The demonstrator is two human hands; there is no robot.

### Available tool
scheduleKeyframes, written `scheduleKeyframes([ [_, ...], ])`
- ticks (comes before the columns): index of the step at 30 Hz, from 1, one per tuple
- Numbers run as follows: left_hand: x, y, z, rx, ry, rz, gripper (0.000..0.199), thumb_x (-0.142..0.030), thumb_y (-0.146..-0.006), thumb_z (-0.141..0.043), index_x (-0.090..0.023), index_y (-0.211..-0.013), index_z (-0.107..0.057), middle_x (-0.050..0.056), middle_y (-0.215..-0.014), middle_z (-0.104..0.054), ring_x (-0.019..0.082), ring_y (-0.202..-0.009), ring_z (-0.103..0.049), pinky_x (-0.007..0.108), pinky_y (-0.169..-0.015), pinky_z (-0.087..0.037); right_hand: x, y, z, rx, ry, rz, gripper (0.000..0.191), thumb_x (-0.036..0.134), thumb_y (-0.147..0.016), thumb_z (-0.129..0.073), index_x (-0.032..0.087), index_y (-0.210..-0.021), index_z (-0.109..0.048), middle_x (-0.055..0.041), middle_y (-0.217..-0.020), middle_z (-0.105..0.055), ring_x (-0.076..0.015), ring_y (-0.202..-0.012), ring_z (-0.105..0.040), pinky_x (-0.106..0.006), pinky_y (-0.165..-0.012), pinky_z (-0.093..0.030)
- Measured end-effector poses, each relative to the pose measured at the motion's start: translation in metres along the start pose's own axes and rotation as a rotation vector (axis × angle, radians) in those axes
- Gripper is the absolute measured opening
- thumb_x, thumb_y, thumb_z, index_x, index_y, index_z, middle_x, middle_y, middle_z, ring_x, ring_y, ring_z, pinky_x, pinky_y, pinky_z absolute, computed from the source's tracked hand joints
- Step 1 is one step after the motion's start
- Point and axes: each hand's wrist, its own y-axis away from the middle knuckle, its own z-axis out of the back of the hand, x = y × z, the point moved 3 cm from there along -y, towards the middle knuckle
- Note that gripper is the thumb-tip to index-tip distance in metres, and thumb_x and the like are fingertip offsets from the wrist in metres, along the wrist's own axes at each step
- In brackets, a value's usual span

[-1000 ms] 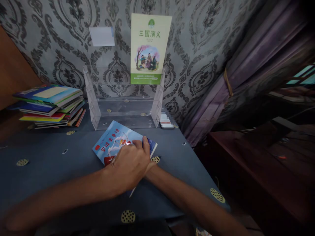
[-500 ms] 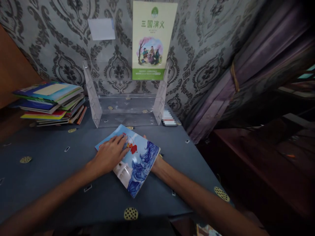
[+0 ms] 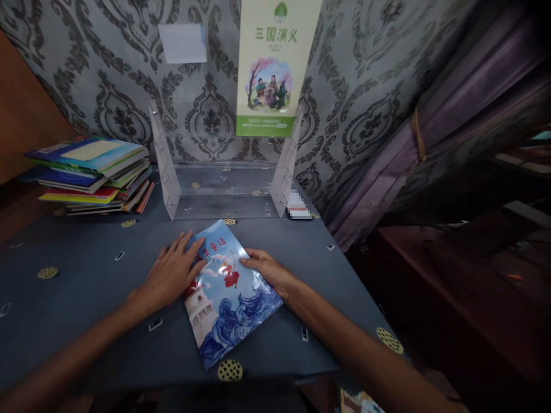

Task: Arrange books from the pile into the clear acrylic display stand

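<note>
One book (image 3: 232, 292) points its title end toward one clear rack (image 3: 226, 203), long axis slanting near-right; left hand's (image 3: 172, 269) fingers spread loosely over it, right hand's (image 3: 275, 272) seemingly pinching its edge.

The head view looks forward and down over the table (image 3: 99, 292).

The book (image 3: 232, 289) has a smooth, glossy paper cover that catches highlights. Behind it, the rack (image 3: 226, 205) looks like clear, shiny plastic. The tablecloth (image 3: 99, 310) appears matt and smooth, the curtain (image 3: 374, 189) is softly sheened cloth, and the stacked books (image 3: 92, 178) show paper covers.
</note>
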Motion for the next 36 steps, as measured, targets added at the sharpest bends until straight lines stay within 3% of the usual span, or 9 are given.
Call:
scheduleKeyframes([
  [4, 0.012, 0.002, 0.002, -0.029, -0.026, 0.066, 0.056, -0.049, -0.098, -0.043, -0.018, -0.145, -0.044, 0.021, -0.158, -0.037, 0.039, -0.14, -0.044, 0.057, -0.107, -0.043, -0.015, 0.012, -0.007, -0.17, -0.225, 0.047, 0.027, 0.024, -0.07, -0.079, 0.016, -0.093, -0.069, -0.0036, -0.076, -0.077, -0.0167, -0.06, -0.071, -0.026, -0.058, -0.057],
  [8, 0.021, -0.005, -0.007, 0.006, 0.013, -0.028, 0.058, -0.049, -0.098, -0.041, -0.018, -0.146, -0.041, 0.017, -0.148, -0.052, 0.033, -0.137, -0.05, 0.052, -0.109, -0.043, -0.032, 0.027, -0.026, -0.253, -0.4, 0.162, 0.038, 0.028, -0.069, -0.082, 0.02, -0.103, -0.066, -0.0058, -0.099, -0.078, -0.0239, -0.087, -0.074, -0.036, -0.077, -0.061],
  [13, 0.02, -0.021, -0.018, -0.017, 0.041, -0.168, 0.053, -0.045, -0.099, -0.038, -0.013, -0.14, -0.047, 0.018, -0.147, -0.054, 0.03, -0.139, -0.048, 0.049, -0.114, -0.039, -0.04, 0.041, -0.052, -0.051, -0.372, 0.102, 0.051, 0.036, -0.072, -0.083, 0.02, -0.115, -0.062, -0.0082, -0.11, -0.075, -0.0239, -0.1, -0.072, -0.04, -0.093, -0.056],
  [20, 0.01, -0.047, -0.022, -0.043, 0.023, -0.233, 0.05, -0.041, -0.101, -0.036, -0.013, -0.141, -0.048, 0.017, -0.151, -0.049, 0.028, -0.143, -0.044, 0.048, -0.115, -0.038, -0.039, 0.042, -0.049, 0.25, -0.206, -0.193, 0.04, 0.046, -0.078, -0.079, 0.012, -0.091, -0.061, -0.009, -0.086, -0.074, -0.0186, -0.079, -0.075, -0.034, -0.081, -0.057],
  [26, 0.002, -0.067, -0.028, -0.022, 0.03, -0.262, 0.049, -0.039, -0.102, -0.036, -0.012, -0.141, -0.047, 0.019, -0.152, -0.048, 0.029, -0.143, -0.042, 0.049, -0.115, -0.038, -0.033, 0.05, -0.036, 0.389, -0.031, -0.281, 0.046, 0.052, -0.077, -0.077, 0.012, -0.095, -0.064, -0.0081, -0.081, -0.073, -0.0182, -0.07, -0.074, -0.028, -0.062, -0.056],
  [28, 0.0, -0.07, -0.029, -0.029, 0.032, -0.271, 0.048, -0.039, -0.102, -0.035, -0.014, -0.141, -0.047, 0.018, -0.153, -0.047, 0.029, -0.143, -0.042, 0.05, -0.115, -0.038, -0.022, 0.047, -0.027, 0.363, 0.105, -0.184, 0.042, 0.053, -0.081, -0.073, 0.013, -0.093, -0.066, -0.007, -0.079, -0.073, -0.0147, -0.065, -0.071, -0.023, -0.055, -0.051],
  [31, -0.002, -0.072, -0.031, -0.044, 0.033, -0.279, 0.048, -0.038, -0.102, -0.036, -0.014, -0.141, -0.047, 0.017, -0.152, -0.048, 0.029, -0.144, -0.041, 0.052, -0.115, -0.038, 0.004, 0.032, -0.008, 0.177, 0.292, 0.149, 0.036, 0.05, -0.088, -0.065, 0.015, -0.094, -0.068, -0.0065, -0.081, -0.073, -0.0122, -0.062, -0.068, -0.021, -0.051, -0.046],
  [34, -0.002, -0.074, -0.031, -0.046, 0.052, -0.317, 0.047, -0.038, -0.101, -0.036, -0.012, -0.139, -0.049, 0.018, -0.151, -0.05, 0.03, -0.145, -0.039, 0.053, -0.116, -0.035, 0.029, 0.009, 0.009, -0.019, 0.487, 0.479, 0.031, 0.044, -0.095, -0.056, 0.017, -0.107, -0.068, -0.0079, -0.093, -0.075, -0.0171, -0.081, -0.071, -0.027, -0.067, -0.054],
  [36, -0.002, -0.075, -0.03, -0.041, 0.082, -0.363, 0.046, -0.039, -0.101, -0.037, -0.014, -0.139, -0.049, 0.017, -0.149, -0.052, 0.029, -0.146, -0.038, 0.054, -0.117, -0.034, 0.038, -0.01, 0.015, -0.06, 0.629, 0.621, 0.029, 0.037, -0.097, -0.052, 0.019, -0.115, -0.066, -0.0092, -0.105, -0.075, -0.0206, -0.099, -0.07, -0.035, -0.083, -0.055],
])
